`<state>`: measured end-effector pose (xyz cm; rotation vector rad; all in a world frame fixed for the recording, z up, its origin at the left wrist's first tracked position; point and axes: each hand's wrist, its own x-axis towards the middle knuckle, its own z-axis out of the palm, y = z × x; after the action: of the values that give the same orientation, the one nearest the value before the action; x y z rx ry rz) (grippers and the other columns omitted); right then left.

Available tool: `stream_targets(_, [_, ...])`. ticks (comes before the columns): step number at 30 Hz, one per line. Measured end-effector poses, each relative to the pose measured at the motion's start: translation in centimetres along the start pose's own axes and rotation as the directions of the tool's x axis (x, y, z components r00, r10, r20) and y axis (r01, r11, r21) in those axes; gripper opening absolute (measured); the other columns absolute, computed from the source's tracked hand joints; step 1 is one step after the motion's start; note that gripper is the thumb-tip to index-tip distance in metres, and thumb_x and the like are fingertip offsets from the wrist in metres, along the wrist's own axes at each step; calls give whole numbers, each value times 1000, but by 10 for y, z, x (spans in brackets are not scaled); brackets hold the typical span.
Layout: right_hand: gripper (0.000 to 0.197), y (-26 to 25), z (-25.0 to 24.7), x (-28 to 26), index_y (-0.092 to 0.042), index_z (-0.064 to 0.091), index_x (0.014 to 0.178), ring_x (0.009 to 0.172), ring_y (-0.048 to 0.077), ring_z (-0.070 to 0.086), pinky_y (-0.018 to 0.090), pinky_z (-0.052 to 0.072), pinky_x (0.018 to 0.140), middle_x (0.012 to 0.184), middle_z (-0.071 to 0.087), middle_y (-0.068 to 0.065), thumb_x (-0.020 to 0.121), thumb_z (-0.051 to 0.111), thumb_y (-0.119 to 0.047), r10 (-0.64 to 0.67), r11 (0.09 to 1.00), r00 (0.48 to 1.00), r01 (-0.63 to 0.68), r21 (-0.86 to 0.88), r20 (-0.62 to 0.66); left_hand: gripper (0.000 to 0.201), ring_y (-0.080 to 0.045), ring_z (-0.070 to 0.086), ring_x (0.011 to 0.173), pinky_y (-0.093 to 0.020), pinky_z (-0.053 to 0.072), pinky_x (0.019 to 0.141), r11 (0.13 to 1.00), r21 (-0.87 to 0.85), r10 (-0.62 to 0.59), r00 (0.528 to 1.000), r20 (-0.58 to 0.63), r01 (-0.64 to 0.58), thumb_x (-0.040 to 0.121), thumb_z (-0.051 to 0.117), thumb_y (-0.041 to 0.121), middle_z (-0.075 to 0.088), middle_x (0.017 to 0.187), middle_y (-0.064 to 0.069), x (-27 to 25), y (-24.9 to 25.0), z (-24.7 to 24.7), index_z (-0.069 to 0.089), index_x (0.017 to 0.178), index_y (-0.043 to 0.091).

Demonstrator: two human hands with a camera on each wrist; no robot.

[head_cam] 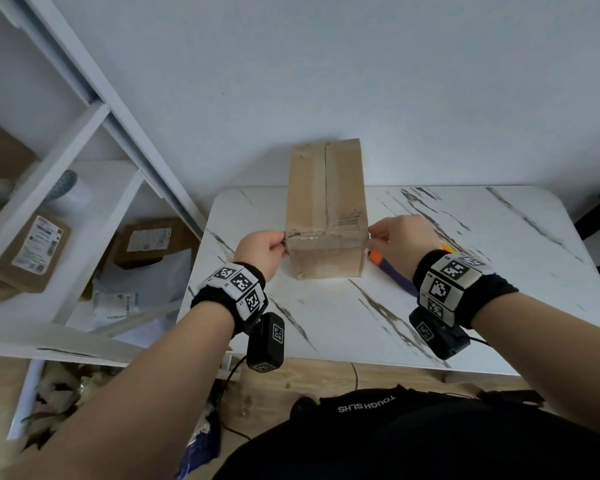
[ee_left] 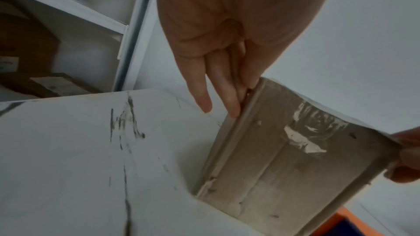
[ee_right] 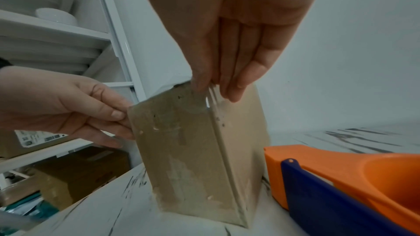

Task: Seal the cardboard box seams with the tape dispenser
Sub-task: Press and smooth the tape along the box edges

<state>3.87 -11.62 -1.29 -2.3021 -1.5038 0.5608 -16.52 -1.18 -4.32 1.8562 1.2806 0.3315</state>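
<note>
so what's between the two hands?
The box: the left hand and right hand touch its near upper corners, one on each side, so its near end fills the gap. The head view shows it best.

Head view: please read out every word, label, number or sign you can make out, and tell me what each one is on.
"TOUGH SLHS": white print on the black shirt, seen upside down; the second word is uncertain.
Printed lines on top of the cardboard box: too small to read.
Shipping labels on the shelf parcels: blurred, unreadable.
Wristband markers: square code patterns, no readable words.
</note>
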Motion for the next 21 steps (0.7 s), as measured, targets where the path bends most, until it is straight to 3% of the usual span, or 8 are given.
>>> stream_targets(2, [24,0,2,-2,-16,73,101,94,24,63,38,53,82,98,73,5,87,60,-30,1,1000,1000,-1,-12,-10,29,-19,67,98,-38,48,99,1000,8,19,1000,24,-19,90,51,2,71,107,-9,-3,-3,-2,68,111,12])
stream_targets(6, [29,-3,8,-6,-15,71,101,89,25,63,38,53,78,94,73,5,89,56,-37,-1,998,999,-2,-62,-43,21,-22,66,98,-37,49,95,991,128,33,999,-41,-28,84,63,16,73,101,-8,-8,-2,-3,70,103,11])
stream_targets(10, [27,-9,12,-8,-12,68,99,90,28,62,37,52,78,95,71,8,88,57,-35,17,992,999,-22,-123,-49,20,-24,64,89,-37,51,82,954,299,41,993,-109,-7,86,61,29,73,90,-5,-9,4,1,68,91,11])
stream_targets(12, [26,-9,13,-10,-12,67,101,92,28,62,37,51,79,97,71,7,87,59,-32,22,993,999,-26,-116,-37,22,-25,64,89,-36,51,81,948,318,42,991,-123,-1,86,60,31,72,88,-5,-8,5,4,67,93,11])
stream_targets(17, [25,-3,8,-14,-11,68,109,97,25,65,38,50,87,100,73,6,87,61,-21,-19,999,1000,20,34,-6,22,-21,64,88,-28,48,76,955,296,49,995,-91,-20,84,63,30,73,90,-3,-6,4,2,67,95,12])
stream_targets(21, [30,2,4,-14,-11,69,112,95,32,63,43,49,88,98,73,14,91,49,-4,-90,993,996,88,78,23,14,-22,65,88,-31,51,81,943,331,47,999,-14,-39,81,61,13,74,84,-2,-3,1,-3,69,91,13])
